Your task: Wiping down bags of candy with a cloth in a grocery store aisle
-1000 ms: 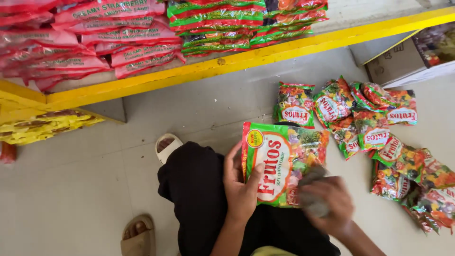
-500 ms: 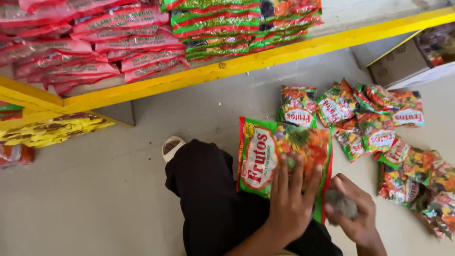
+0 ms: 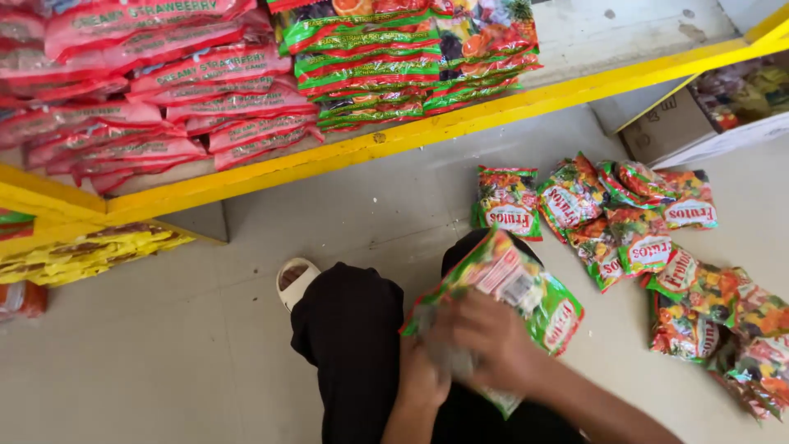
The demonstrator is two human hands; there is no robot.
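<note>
Below the yellow wooden shelf edge (image 3: 493, 115), both my hands (image 3: 485, 341) clench a glossy green plastic candy bag (image 3: 526, 288) over my lap; the slick film could slip loose.

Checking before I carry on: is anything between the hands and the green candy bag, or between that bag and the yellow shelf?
Nothing: both the left hand and right hand already touch the green candy bag. Only bare floor lies before the yellow shelf.

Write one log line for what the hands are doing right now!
left hand: under candy bag | right hand: on top of bag, blurred | bag: over lap | more bags: on floor to the right | shelf: stacked packs
</note>
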